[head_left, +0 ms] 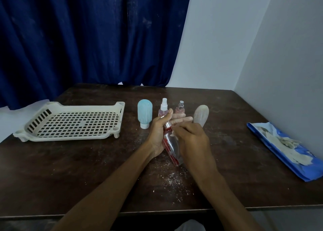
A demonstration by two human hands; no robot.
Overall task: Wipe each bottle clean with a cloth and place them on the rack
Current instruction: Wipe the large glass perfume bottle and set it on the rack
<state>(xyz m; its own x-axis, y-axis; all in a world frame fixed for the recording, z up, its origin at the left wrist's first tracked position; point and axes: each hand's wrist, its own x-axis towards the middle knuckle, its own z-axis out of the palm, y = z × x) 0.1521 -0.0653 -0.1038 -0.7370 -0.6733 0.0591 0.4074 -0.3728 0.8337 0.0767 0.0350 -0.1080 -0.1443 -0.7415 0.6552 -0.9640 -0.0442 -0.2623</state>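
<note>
My left hand (158, 134) grips a clear bottle with a red label (172, 148), tilted over the middle of the table with its neck pointing away from me. My right hand (190, 138) lies over the bottle's upper side, fingers curled down on it. A small whitish scrap of cloth (173, 134) shows under those fingertips. Behind the hands stand a blue bottle on its white cap (144, 114), a pink spray bottle (163, 107), a small pink bottle with a silver top (180, 108) and a dusty beige bottle (201, 114). The cream perforated rack (70, 122) sits at the left, with nothing on it.
A crumpled blue cloth smeared with white (283, 148) lies at the table's right edge. White crumbs and dust speckle the dark wooden table (87, 169) near me. A blue curtain hangs behind, and a wall stands close on the right.
</note>
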